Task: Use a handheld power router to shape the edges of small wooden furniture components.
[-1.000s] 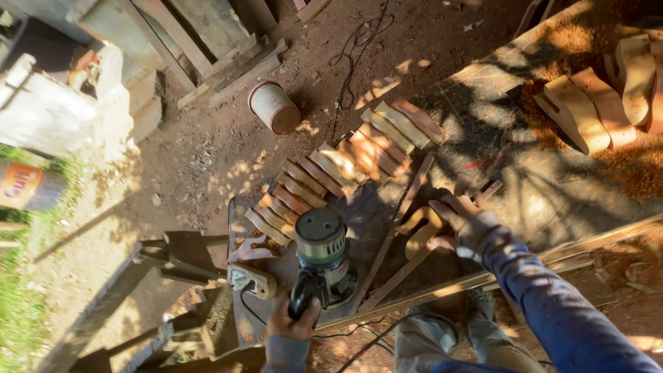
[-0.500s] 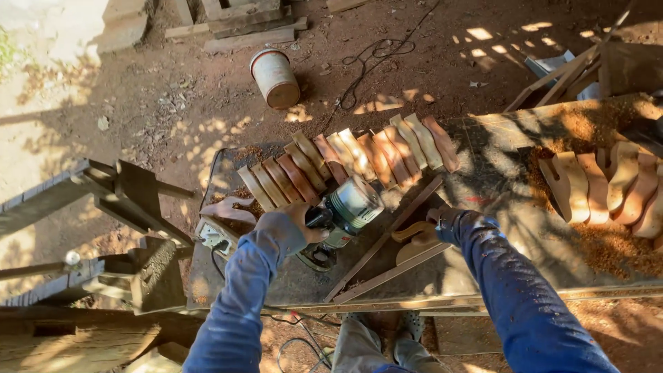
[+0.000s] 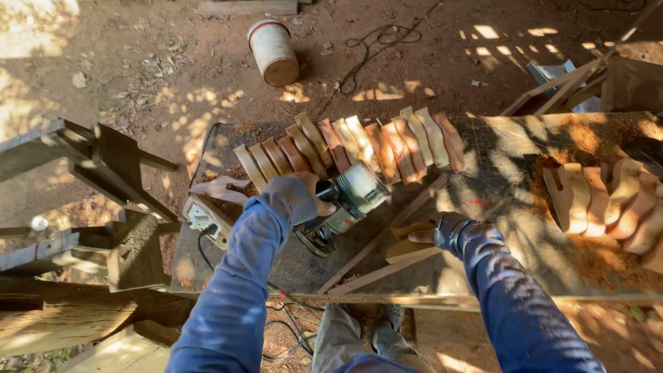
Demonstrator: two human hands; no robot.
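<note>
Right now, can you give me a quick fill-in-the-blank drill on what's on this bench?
1. The left hand grips a power ____.
2. The right hand presses on a wooden ____.
3. The row of carved pieces lies on the ____.
4. On the dirt beyond lies a tipped ____.

Missing words: tool; block; bench; bucket

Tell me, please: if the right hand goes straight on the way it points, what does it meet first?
The right hand points left across the bench. First it would likely meet the power tool held in the left hand, though depth is hard to judge.
</note>
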